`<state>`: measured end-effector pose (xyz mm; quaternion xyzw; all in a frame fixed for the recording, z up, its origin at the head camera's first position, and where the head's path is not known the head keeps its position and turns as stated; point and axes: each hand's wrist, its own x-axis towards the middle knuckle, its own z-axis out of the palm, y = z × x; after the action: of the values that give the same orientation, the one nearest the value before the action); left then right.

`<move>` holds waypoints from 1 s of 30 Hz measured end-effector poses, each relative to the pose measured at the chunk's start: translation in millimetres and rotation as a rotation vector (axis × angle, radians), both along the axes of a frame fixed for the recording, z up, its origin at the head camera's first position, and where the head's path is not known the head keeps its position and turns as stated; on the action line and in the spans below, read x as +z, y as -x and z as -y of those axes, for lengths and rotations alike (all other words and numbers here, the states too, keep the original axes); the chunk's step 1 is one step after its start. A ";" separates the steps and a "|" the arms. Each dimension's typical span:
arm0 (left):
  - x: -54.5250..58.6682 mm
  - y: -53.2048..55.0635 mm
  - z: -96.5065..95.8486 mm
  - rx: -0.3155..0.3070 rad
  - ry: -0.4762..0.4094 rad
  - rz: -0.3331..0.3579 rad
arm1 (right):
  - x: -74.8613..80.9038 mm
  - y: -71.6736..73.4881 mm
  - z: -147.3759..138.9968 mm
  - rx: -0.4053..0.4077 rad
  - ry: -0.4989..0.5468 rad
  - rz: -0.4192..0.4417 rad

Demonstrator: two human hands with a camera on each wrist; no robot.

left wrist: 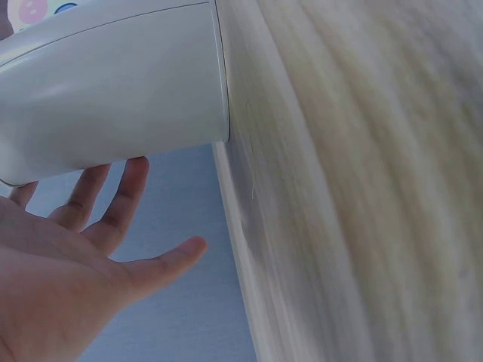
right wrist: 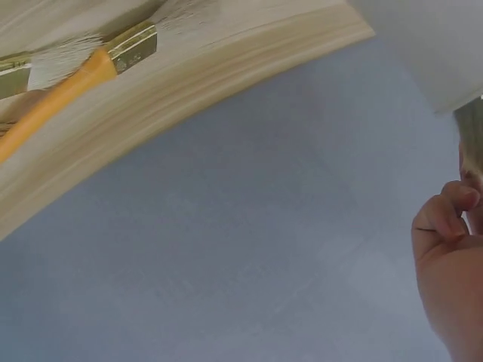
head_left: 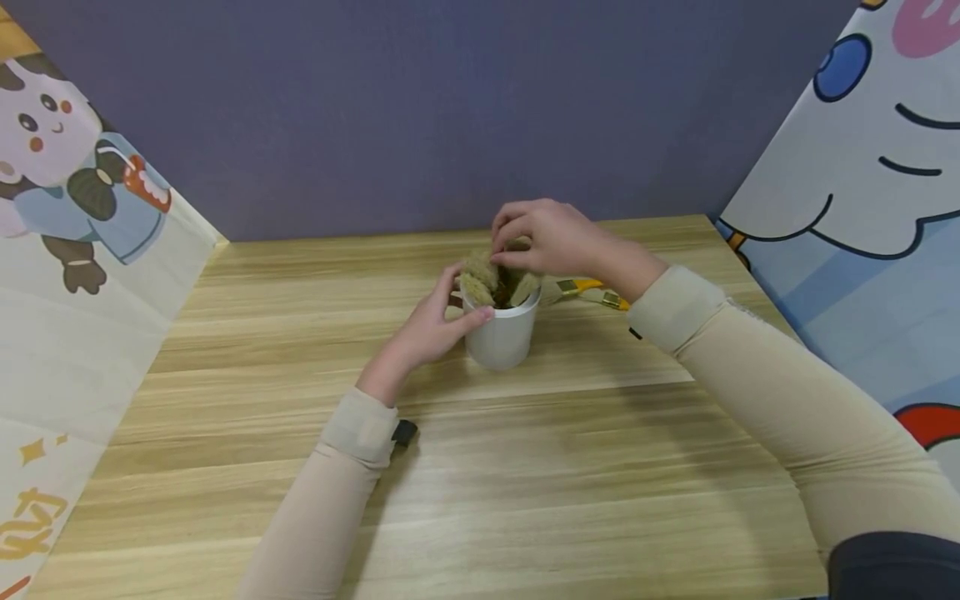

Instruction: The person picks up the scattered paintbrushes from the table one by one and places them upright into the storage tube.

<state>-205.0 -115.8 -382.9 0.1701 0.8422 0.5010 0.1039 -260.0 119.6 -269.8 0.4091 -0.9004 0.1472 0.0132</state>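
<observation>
My left hand (head_left: 431,330) grips the white cup (head_left: 501,343), upright on the table (head_left: 525,475); my right hand (head_left: 551,237) pinches a fuzzy tuft (head_left: 478,268) at its mouth. Done: other tufts (head_left: 526,289) sit inside. Outstanding (my judgement): this one's release.

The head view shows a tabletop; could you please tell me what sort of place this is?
Probably an indoor booth or work corner: a wood-grain table meets a bluish panel, with cartoon-printed sheets on both sides.
</observation>
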 end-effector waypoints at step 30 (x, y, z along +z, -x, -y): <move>1.5 -1.8 -1.7 0.003 0.004 -0.003 | 26.2 0.0 -43.3 -0.116 0.109 0.030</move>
<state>-203.3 -114.2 -381.4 0.1693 0.8438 0.4990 0.1021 -260.0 162.9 -243.6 0.3525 -0.9135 0.2009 0.0304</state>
